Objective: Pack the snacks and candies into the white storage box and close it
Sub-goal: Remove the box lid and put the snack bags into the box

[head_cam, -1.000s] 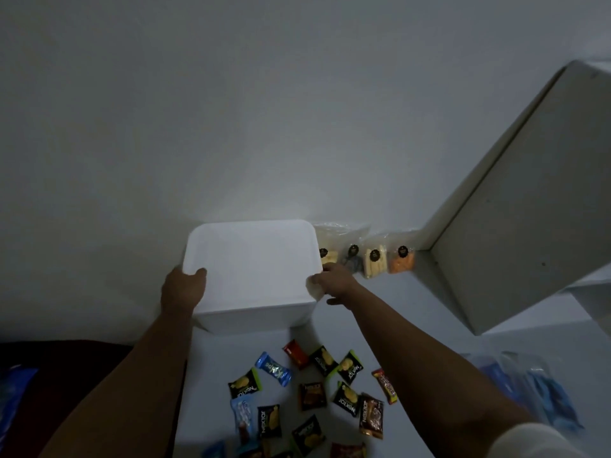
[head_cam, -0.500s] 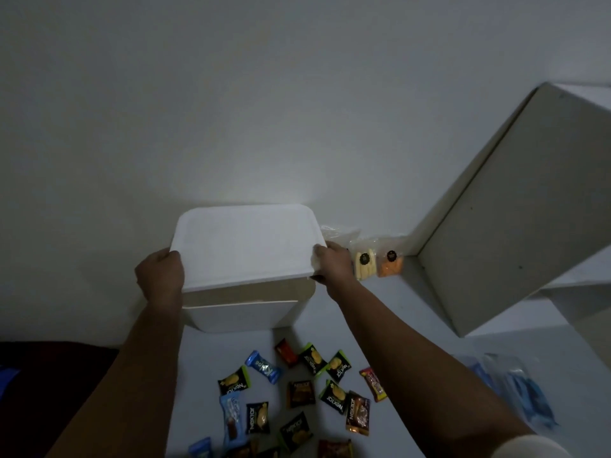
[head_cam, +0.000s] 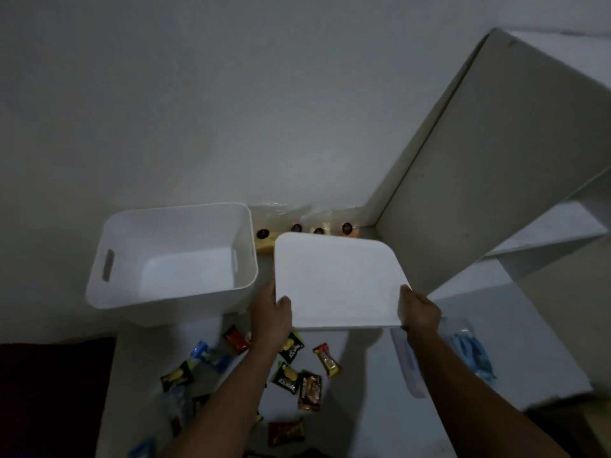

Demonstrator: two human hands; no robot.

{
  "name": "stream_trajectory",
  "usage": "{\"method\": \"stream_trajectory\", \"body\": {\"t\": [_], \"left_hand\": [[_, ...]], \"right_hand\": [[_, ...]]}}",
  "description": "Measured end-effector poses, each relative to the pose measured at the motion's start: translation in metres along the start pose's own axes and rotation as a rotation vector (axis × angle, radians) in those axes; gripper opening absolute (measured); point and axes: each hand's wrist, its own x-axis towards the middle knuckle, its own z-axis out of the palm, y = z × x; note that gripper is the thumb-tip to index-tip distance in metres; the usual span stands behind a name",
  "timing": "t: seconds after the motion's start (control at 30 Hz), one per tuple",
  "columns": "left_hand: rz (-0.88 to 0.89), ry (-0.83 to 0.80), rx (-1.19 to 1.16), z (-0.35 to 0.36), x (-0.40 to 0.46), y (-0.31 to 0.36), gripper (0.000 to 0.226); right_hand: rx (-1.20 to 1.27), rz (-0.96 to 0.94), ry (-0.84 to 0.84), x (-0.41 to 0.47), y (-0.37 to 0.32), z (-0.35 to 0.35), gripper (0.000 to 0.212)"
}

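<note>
Dim white tabletop (head_cam: 357, 408), strewn nearest with loose snack packets (head_cam: 299, 368). Just beyond, held the lid (head_cam: 334, 279) clear of the surface: left hand (head_cam: 269, 317) pinching its near left corner, right hand (head_cam: 420, 310) clamped on the near right. Best kept level and set down to the right, off the packets. Farther left stood the white storage box (head_cam: 172, 256), open and seemingly empty. Against the wall (head_cam: 231, 110) lay wrapped candies (head_cam: 317, 231), partly hidden behind the lid, easy to overlook.
</note>
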Motion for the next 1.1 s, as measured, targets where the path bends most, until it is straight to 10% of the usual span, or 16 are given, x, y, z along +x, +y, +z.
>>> {"method": "stream_trajectory", "body": {"t": [0.3, 0.63, 1.1], "left_hand": [[-0.287, -0.030, 0.182, 0.067, 0.029, -0.071, 0.037], [-0.390, 0.125, 0.219, 0.113, 0.061, -0.079, 0.027], [-0.451, 0.122, 0.342, 0.121, 0.076, -0.085, 0.067]], "right_hand": [[-0.249, 0.136, -0.303, 0.113, 0.043, -0.007, 0.017], [-0.751, 0.120, -0.585, 0.162, 0.015, 0.027, 0.046], [-0.855, 0.044, -0.673, 0.170, 0.013, 0.037, 0.059]]}}
